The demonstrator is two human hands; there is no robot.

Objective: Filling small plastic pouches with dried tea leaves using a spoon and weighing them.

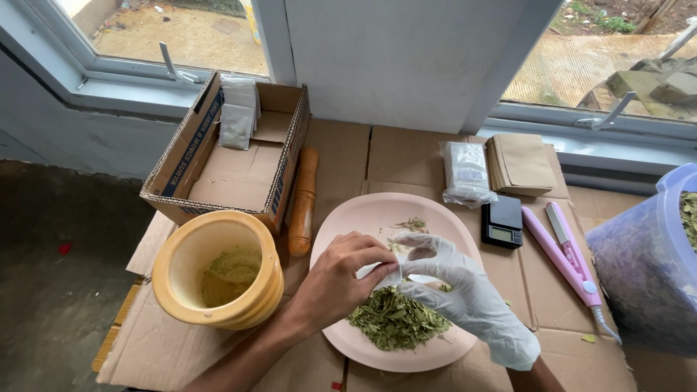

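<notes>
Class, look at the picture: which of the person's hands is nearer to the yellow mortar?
Left. The bare left hand is just right of the yellow mortar; the gloved right hand is farther right, over the pink plate.

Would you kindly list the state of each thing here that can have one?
Left hand: bare, pinching a small white sachet.
Right hand: gloved, grip on the same sachet.
Pink plate: holds a heap of dried leaves.
Yellow mortar: upright, green powder inside.
Wooden pestle: lying flat beside the box.
Cardboard box: open, sachets in a corner.
Pocket scale: lid open.
Pink sealer: open.
</notes>
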